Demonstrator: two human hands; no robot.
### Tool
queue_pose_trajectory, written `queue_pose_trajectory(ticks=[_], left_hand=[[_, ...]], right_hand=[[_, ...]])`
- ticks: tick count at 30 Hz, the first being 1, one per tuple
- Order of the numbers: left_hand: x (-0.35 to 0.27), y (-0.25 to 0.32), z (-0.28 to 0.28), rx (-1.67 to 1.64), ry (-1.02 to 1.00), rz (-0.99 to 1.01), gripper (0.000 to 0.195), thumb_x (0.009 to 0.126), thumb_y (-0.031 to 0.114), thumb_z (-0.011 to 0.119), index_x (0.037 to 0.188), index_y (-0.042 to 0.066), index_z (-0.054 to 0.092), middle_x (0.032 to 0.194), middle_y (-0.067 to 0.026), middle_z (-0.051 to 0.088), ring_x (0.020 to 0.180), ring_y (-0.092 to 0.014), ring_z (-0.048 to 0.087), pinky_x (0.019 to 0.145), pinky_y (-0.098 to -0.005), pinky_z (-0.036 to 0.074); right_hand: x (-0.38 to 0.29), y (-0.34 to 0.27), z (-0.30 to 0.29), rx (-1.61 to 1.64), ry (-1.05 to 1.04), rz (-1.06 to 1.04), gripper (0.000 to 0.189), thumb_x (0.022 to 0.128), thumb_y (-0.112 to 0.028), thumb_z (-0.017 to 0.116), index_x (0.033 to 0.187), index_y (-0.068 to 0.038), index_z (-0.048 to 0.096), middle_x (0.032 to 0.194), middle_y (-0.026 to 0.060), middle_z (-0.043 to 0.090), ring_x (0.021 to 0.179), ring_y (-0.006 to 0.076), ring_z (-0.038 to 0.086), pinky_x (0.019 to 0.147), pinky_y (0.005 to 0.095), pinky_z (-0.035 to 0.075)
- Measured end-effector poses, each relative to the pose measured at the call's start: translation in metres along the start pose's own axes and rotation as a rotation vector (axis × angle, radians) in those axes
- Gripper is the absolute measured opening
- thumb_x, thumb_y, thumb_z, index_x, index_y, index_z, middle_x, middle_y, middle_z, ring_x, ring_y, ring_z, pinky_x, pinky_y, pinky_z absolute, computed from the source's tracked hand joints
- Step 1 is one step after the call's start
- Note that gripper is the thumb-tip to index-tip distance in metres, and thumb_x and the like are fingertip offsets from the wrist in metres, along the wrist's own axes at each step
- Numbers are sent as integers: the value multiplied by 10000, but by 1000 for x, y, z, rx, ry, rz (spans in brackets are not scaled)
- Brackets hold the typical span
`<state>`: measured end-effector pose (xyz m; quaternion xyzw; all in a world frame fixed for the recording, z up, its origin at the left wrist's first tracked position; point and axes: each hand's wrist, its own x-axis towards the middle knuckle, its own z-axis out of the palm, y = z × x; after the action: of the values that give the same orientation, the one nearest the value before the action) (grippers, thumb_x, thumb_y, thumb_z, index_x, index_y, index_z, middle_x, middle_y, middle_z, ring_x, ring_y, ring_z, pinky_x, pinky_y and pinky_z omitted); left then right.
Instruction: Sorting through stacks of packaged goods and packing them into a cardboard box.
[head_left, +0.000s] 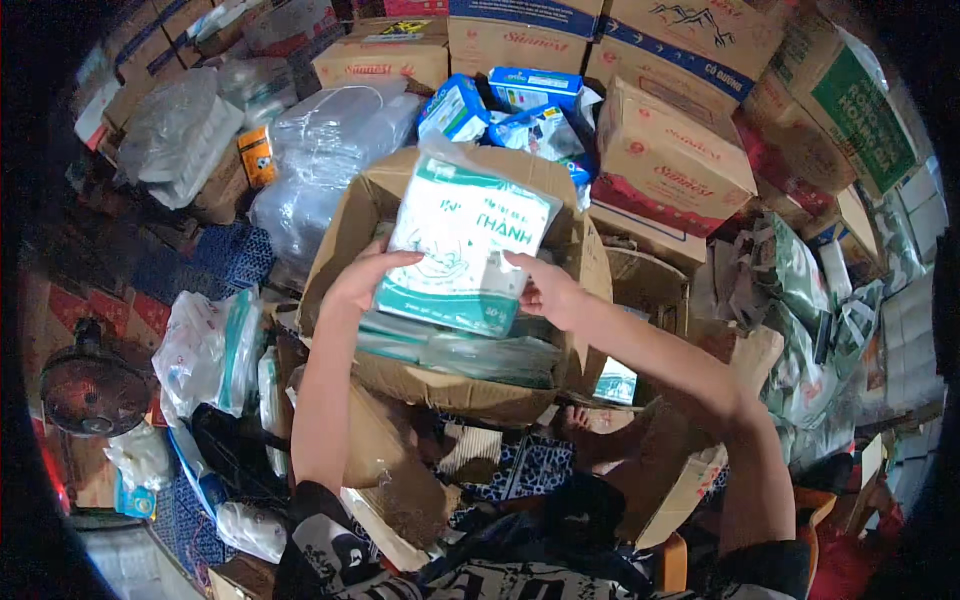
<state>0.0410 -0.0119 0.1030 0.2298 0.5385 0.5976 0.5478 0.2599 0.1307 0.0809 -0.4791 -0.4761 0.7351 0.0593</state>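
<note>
Between my two hands is a flat white and green plastic-wrapped package (457, 247), which bears writing and a line drawing. My left hand (367, 277) grips its left edge, thumb laid over the front. On the right edge my right hand (546, 289) holds it, the thumb on top and the fingers curled beneath. The package is tilted above an open cardboard box (450, 390). More clear-wrapped packages (480, 360) with green bands lie inside that box, partly hidden by the one I hold.
A second open carton (649, 277) stands to the right. Behind are blue packs (540, 124), a large clear plastic bundle (337, 127) and stacked cartons (675, 157). Plastic bags (210, 352) and a dark fan (94, 382) are at left; green-and-clear packaging (802, 330) lies at right.
</note>
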Motion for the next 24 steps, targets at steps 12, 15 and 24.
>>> queue_pose_trajectory(ticks=[12,15,24], left_hand=[[-24,-7,68,59,-2,245,513,792,65,664,1248,-6,440,1132,-107,580,1012,-179,567,835,-305,475],[-15,-23,73,229,-124,308,507,814,132,669,1238,-6,427,1155,-102,559,1020,-159,537,856,-302,451],[0,-45,87,430,-146,286,627,810,220,680,1282,-31,353,1187,-140,519,1083,-181,490,924,-320,397]], right_hand=[[-83,-28,-66,-490,-23,-792,263,900,-226,574,1035,-5,617,683,-47,535,529,-13,347,459,184,271],[-95,-26,-83,-465,-8,-762,264,900,-202,571,1064,4,595,689,-48,533,541,-9,354,462,185,285],[-76,-6,-115,-643,-130,-708,475,851,-126,626,1249,9,406,1149,103,546,1044,145,504,895,292,426]])
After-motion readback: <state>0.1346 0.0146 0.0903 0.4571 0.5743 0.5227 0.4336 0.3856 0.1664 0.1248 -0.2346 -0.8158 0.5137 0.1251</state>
